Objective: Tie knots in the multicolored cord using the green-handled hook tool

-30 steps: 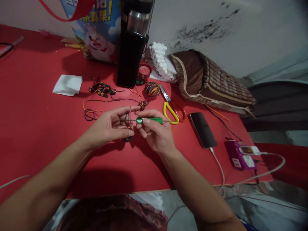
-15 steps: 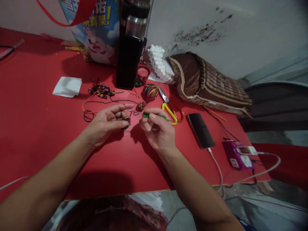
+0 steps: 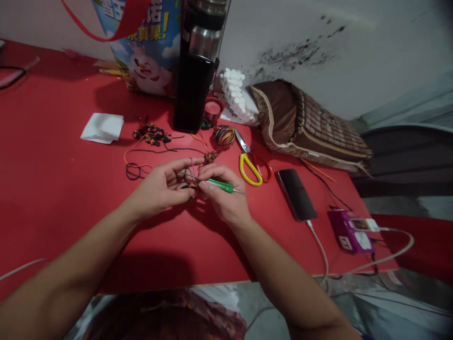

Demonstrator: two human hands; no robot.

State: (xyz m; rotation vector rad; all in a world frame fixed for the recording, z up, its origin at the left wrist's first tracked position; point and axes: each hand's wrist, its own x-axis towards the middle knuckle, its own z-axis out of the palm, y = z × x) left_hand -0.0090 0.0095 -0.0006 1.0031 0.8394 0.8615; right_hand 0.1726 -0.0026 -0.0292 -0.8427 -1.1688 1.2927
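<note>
Green tool (image 3: 220,185) (perhaps awl) in right hand (image 3: 226,204)

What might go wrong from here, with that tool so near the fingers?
1. The green-handled tool in the right hand aims its metal tip at the left hand, which pinches the small knot; a slip might prick a finger.
2. The loose cords lie beyond the hands; a tug could snag them.
</note>
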